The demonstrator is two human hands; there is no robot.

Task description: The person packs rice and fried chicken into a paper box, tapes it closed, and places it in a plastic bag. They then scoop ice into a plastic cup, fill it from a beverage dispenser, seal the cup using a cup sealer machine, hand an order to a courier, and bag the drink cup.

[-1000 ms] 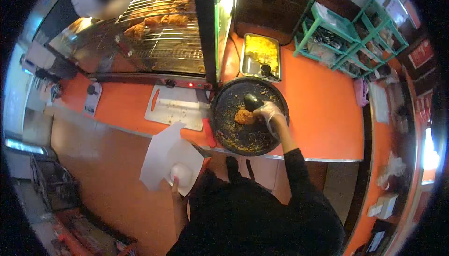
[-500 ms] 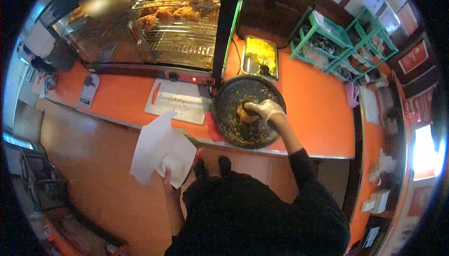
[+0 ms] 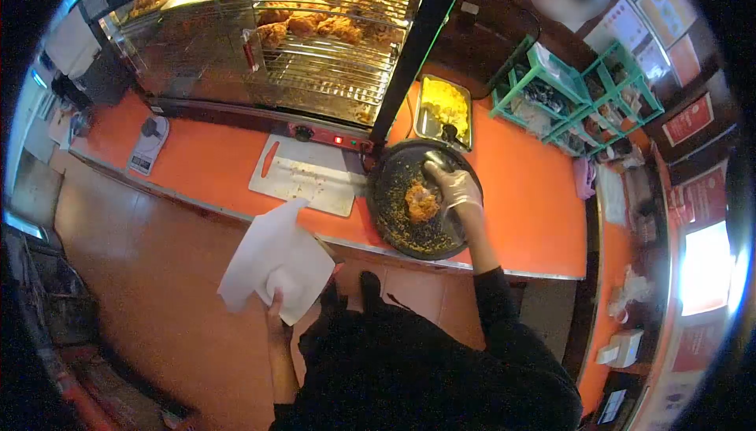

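My left hand (image 3: 276, 313) grips a white paper-lined wrapper or box (image 3: 276, 258) from below, out in front of the counter's edge; a rounded white thing rests in it. My right hand (image 3: 458, 188), in a clear glove, is closed on a dark rounded object (image 3: 433, 165) over the round black pan (image 3: 382, 230). A piece of fried chicken (image 3: 422, 202) lies in the pan just left of that hand, with crumbs scattered around it.
A white cutting board (image 3: 315, 187) with crumbs lies left of the pan. Behind stand a lit glass warmer (image 3: 260, 116) with fried chicken, a metal tray (image 3: 425, 120) of yellow food, and green racks (image 3: 563, 120). A scale (image 3: 150, 145) is farther left.
My right hand has tilted the dark object up and away from the chicken, which shows more fully now. My left hand still holds the white paper. The camera view has shifted.
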